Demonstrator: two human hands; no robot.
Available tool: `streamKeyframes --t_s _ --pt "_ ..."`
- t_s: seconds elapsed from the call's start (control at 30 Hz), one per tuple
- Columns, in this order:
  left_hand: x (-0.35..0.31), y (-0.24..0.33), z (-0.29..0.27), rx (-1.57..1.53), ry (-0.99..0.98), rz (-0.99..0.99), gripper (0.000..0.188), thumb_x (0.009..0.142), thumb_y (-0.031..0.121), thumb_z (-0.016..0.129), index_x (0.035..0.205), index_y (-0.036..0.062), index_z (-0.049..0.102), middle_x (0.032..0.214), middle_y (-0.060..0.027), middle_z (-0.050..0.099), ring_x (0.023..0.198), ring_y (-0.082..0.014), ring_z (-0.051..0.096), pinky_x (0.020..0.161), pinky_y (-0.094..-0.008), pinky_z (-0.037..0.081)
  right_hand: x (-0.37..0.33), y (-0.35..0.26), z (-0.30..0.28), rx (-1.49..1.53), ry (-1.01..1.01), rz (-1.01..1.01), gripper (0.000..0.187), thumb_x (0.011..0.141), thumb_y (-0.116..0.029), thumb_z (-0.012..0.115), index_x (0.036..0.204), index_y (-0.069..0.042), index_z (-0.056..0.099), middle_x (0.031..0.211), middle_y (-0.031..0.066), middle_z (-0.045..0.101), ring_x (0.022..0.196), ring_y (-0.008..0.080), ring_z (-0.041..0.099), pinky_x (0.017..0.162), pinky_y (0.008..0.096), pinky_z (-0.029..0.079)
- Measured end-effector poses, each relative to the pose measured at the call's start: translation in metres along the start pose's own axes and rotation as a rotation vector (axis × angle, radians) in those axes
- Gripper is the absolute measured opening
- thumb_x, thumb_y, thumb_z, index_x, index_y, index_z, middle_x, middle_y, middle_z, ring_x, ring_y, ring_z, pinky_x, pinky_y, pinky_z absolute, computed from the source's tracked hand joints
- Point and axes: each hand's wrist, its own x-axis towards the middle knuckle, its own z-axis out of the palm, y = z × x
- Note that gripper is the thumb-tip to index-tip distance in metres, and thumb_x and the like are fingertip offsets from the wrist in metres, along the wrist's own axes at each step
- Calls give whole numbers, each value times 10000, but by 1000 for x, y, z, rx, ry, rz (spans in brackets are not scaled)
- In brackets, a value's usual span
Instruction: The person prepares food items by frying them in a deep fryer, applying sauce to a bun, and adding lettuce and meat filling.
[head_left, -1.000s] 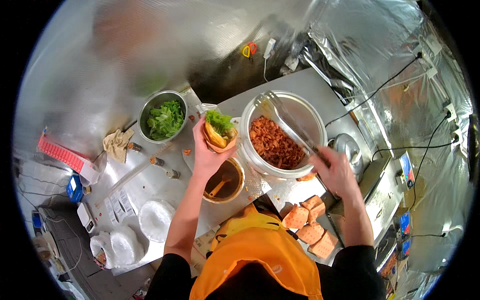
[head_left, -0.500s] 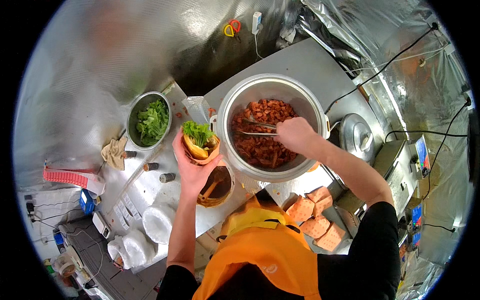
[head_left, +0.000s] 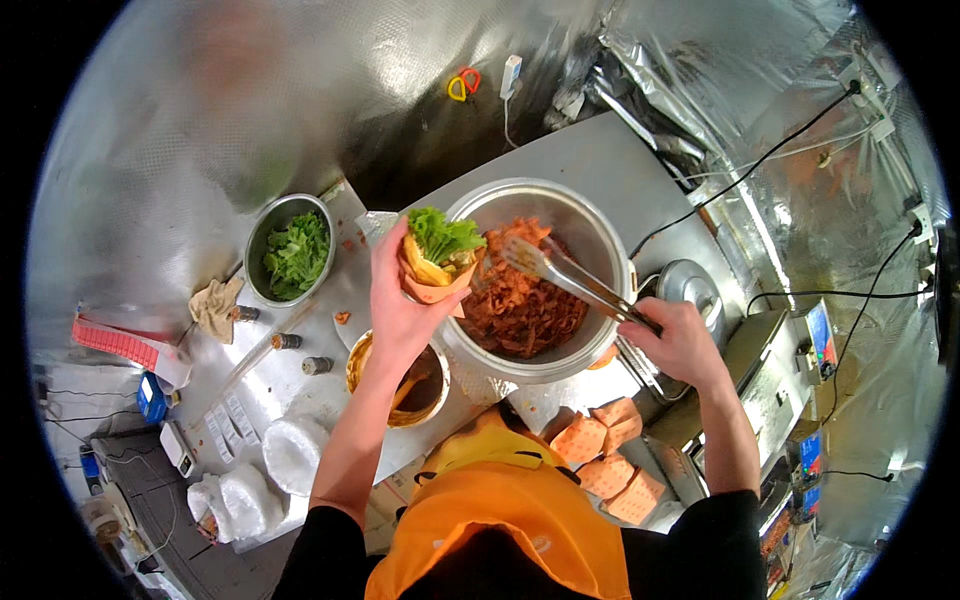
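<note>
Right at the bottom of the frame, an orange apron (head_left: 500, 530), with orange wrapped packets (head_left: 605, 455) lower right on the tabletop (head_left: 600, 160). Centre-left, the left hand (head_left: 400, 300) has its fingers clamped round a lettuce-topped wrap (head_left: 435, 255), held at the rim of the big metal pot (head_left: 600, 250). Right of centre, the right hand (head_left: 680, 340) grips metal tongs (head_left: 570, 280) (tips over the reddish shredded filling (head_left: 520, 310)). Further up left, a bowl of lettuce (head_left: 292, 250).
</note>
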Motion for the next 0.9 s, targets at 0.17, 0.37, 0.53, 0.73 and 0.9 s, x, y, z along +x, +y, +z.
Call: streamKeyframes --t_s 0.17,0.37,0.53,0.73,0.9 --pt "18 14 37 -11 -8 33 1049 657 5 942 1540 34 375 1395 -115 506 1302 -250 545 1124 -364 456 -33 -25 -30 175 160 53 107 896 -92 758 917 9 728 660 31 659 584 84 613 547 282 478" --pt "17 24 75 -268 -9 13 1165 648 -2 942 1595 37 264 1473 -167 453 1344 -276 523 1155 -366 437 -32 -33 19 27 320 -88 244 898 -220 800 993 -13 711 706 163 671 554 297 637 538 377 509" --pt "10 -1 86 -306 -54 -14 1260 665 -3 939 1617 57 115 1493 -137 438 1356 -242 503 1156 -392 449 -25 -13 25 -230 210 -256 346 895 -281 790 1033 14 675 707 138 687 627 305 696 557 388 540" --pt "16 -12 84 -44 -64 131 1136 679 43 948 1548 35 216 1466 -133 452 1337 -244 514 1143 -370 450 -15 -33 -6 -290 162 -289 325 898 -291 780 1044 -17 683 702 122 669 624 320 677 564 397 529" --pt "18 -19 85 -89 -28 133 1019 691 25 933 1497 52 310 1412 -120 464 1300 -236 532 1115 -359 461 -17 -50 -17 -267 216 -297 284 933 -291 733 927 -20 649 684 142 639 641 366 649 572 435 511"
